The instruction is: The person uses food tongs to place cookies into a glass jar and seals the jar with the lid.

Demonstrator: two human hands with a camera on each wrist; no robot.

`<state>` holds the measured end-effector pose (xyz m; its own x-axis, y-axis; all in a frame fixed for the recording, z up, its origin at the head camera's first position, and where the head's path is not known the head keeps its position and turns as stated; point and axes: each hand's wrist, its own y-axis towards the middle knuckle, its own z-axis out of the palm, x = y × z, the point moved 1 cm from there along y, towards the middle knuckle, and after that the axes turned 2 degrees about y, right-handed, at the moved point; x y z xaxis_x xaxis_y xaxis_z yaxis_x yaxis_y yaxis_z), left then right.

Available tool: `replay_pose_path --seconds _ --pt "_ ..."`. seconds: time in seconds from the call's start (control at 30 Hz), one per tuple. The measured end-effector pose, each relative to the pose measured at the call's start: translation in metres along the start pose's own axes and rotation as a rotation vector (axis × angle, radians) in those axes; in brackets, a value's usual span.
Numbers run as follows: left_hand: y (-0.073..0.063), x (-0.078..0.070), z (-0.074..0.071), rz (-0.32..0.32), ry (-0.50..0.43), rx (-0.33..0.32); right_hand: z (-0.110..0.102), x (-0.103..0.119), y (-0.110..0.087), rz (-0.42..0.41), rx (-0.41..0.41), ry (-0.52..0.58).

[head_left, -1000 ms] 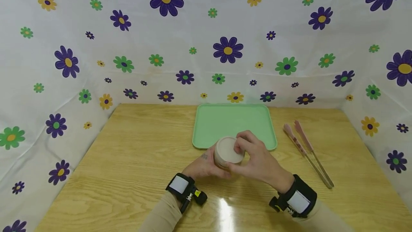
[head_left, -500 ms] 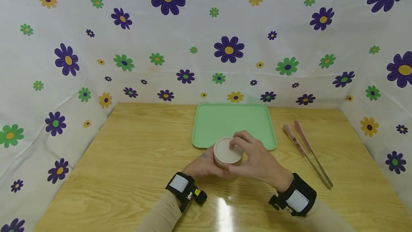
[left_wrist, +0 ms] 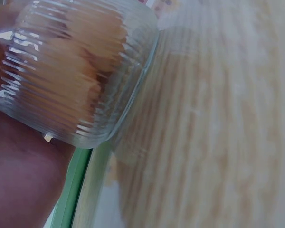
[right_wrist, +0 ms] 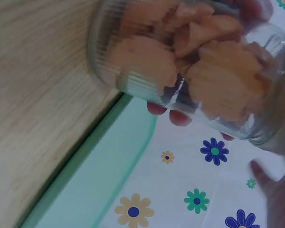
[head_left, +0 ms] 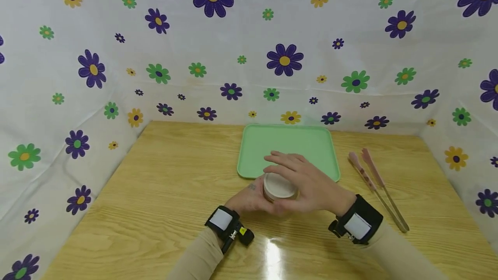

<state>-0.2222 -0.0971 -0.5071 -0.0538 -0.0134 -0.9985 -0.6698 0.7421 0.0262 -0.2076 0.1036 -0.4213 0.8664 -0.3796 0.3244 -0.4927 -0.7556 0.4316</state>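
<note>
A ribbed clear glass jar (left_wrist: pixel 92 104) holds several orange-brown, wavy-edged pieces that look like cookies (right_wrist: pixel 225 78). Its pale round lid (head_left: pixel 278 187) is on top, partly covered by fingers in the head view. My left hand (head_left: pixel 250 198) grips the jar's body from the left, with fingertips showing around the glass in the right wrist view. Over the lid, my right hand (head_left: pixel 313 182) has its fingers extended and spread, its thumb by the near side of the lid. Blur hides whether that thumb touches it.
Behind the jar lies a light green tray (head_left: pixel 288 146) on the wooden table (head_left: pixel 171 176). Tongs (head_left: pixel 383 189) with pink ends and metal handles lie to the right. A flower-printed white sheet (head_left: pixel 233 38) surrounds the table at the back and sides.
My right hand's fingers, bent onto the lid before, have straightened and lifted across it. My left hand keeps its hold on the jar. The head view has shifted slightly.
</note>
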Motion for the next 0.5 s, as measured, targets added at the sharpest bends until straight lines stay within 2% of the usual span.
replay_pose_path --seconds 0.13,0.23,0.37,0.5 --pt "-0.001 0.001 0.000 0.022 0.025 0.017 0.005 -0.004 0.013 -0.140 0.025 0.012" --pt "-0.003 0.001 -0.001 0.016 0.120 -0.014 0.010 -0.006 0.018 -0.194 0.022 0.013" --pt "-0.003 0.001 0.000 -0.015 0.185 -0.046 0.017 -0.005 0.019 -0.197 -0.024 0.000" --pt "-0.003 0.002 -0.001 -0.029 0.179 -0.052 0.021 0.002 0.018 -0.141 -0.083 -0.069"
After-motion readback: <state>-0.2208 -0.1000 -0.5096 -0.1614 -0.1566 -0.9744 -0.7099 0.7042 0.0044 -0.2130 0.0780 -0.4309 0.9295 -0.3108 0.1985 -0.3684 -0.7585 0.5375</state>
